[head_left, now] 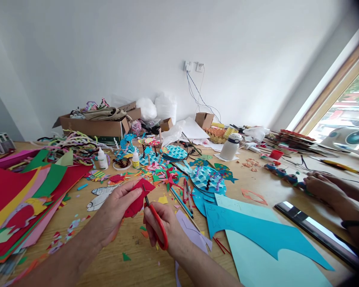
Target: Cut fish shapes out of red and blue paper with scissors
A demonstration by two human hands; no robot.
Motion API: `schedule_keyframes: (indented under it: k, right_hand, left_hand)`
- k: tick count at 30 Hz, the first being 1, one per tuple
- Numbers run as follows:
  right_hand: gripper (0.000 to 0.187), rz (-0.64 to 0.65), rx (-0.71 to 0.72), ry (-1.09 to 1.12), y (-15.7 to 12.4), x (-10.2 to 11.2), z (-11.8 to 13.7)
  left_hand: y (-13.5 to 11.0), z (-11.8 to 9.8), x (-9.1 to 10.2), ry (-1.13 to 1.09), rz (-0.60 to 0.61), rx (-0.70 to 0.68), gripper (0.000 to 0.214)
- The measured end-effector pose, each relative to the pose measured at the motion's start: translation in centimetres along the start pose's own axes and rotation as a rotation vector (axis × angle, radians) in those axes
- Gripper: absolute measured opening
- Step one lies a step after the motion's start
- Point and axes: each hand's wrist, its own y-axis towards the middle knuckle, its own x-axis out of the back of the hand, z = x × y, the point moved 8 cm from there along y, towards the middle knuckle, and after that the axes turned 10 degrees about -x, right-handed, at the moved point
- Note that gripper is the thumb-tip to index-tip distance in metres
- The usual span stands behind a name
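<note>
My left hand (115, 213) pinches a piece of red paper (139, 196) just above the wooden table (113, 263). My right hand (164, 229) grips red-handled scissors (159, 227), fingers through the loops. The scissor blades point up into the edge of the red paper. Lilac paper (193, 233) lies under my right wrist.
A stack of coloured paper sheets (20, 199) lies at the left. Blue and turquoise cut sheets (257, 235) lie at the right, with paper fish (208, 179), pens, glue bottles (102, 158) and scraps beyond. Another person's hands (320, 185) rest at the far right beside a metal ruler (314, 229).
</note>
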Motion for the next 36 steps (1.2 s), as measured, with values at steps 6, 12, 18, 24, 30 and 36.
schedule_keyframes:
  k: [6,12,18,24,30,36]
  right_hand:
    - [0.053,-0.002,0.017,0.034,-0.1,0.0,0.0]
    - [0.053,-0.010,0.041,0.043,-0.2,0.1,0.6]
    - [0.054,-0.024,0.008,0.044,-0.3,0.0,0.7]
    - [0.052,-0.002,0.053,0.062,-0.2,0.2,0.8]
    - [0.054,-0.026,0.059,0.053,-0.5,0.1,1.1]
    - [0.050,-0.021,0.087,0.125,-0.6,0.6,1.5]
  left_hand:
    - [0.0,-0.2,-0.1,0.007,0.006,-0.003,0.016]
    - [-0.5,0.1,-0.2,0.010,-0.035,0.052,0.029]
    - [-0.4,0.0,-0.3,-0.018,-0.022,0.035,0.018]
    - [-0.6,0.2,-0.6,-0.027,-0.009,0.064,0.017]
    - [-0.4,0.1,-0.8,-0.008,0.074,0.055,0.015]
    - [0.0,-0.7,-0.2,0.292,0.261,0.041,0.023]
